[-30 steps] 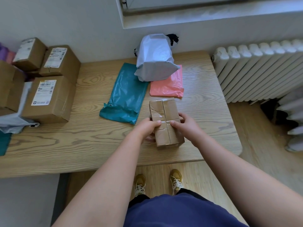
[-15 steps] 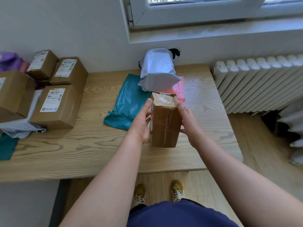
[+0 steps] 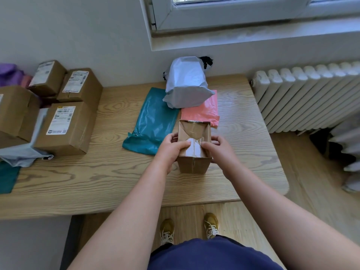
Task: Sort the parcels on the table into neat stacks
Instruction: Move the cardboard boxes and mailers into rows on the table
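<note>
Flat a second ago, the small taped cardboard box now stands on end near the front edge of the desk, with the left hand and right hand gripping its sides, likely bound for the labelled boxes.

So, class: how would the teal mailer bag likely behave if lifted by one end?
The teal mailer bag would probably flop: it lies flat and creased. Its glossy film looks slippery. It seems light, being thin.
</note>
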### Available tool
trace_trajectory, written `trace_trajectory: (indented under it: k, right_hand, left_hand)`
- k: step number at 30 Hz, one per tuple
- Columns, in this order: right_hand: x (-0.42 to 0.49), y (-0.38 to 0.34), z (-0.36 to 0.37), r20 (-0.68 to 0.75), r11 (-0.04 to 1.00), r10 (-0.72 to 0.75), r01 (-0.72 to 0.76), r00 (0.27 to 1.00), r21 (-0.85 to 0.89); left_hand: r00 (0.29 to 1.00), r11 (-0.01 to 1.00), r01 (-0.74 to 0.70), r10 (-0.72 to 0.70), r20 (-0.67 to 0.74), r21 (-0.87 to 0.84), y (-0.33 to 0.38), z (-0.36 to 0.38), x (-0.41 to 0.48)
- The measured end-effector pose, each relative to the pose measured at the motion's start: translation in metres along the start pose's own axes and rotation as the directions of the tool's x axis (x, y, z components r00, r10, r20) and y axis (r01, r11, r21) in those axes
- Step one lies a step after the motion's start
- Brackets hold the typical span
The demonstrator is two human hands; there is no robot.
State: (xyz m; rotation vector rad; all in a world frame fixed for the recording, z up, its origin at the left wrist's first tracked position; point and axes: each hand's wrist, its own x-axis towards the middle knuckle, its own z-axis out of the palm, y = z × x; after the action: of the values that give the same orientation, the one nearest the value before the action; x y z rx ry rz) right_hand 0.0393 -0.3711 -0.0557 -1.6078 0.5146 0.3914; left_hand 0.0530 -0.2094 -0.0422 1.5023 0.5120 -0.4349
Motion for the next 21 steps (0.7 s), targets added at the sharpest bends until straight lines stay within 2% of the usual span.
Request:
trace_trajectory:
  k: [6, 12, 17, 21]
  right_hand:
    - [0.003, -0.003, 0.002, -0.018, 0.994, 0.005, -0.007, 1.0, -0.105]
    - [0.008, -0.005, 0.003, -0.035, 0.982, -0.011, 0.004, 0.999, -0.188]
    - [0.009, -0.004, 0.003, -0.035, 0.985, -0.021, 0.015, 0.999, -0.17]
    - [0.005, 0.0, 0.0, -0.02, 0.996, -0.017, 0.016, 1.0, -0.084]
  left_hand:
    - [0.999, 0.989, -0.037, 0.04, -0.02, 0.146, 0.002, -0.004, 0.004]
    - [0.997, 0.984, -0.054, 0.063, -0.046, 0.169, 0.001, -0.002, 0.009]
    - [0.998, 0.985, -0.048, 0.053, -0.026, 0.164, 0.0, -0.005, 0.01]
    - [1.0, 0.991, -0.023, 0.024, -0.008, 0.135, 0.001, -0.009, 0.009]
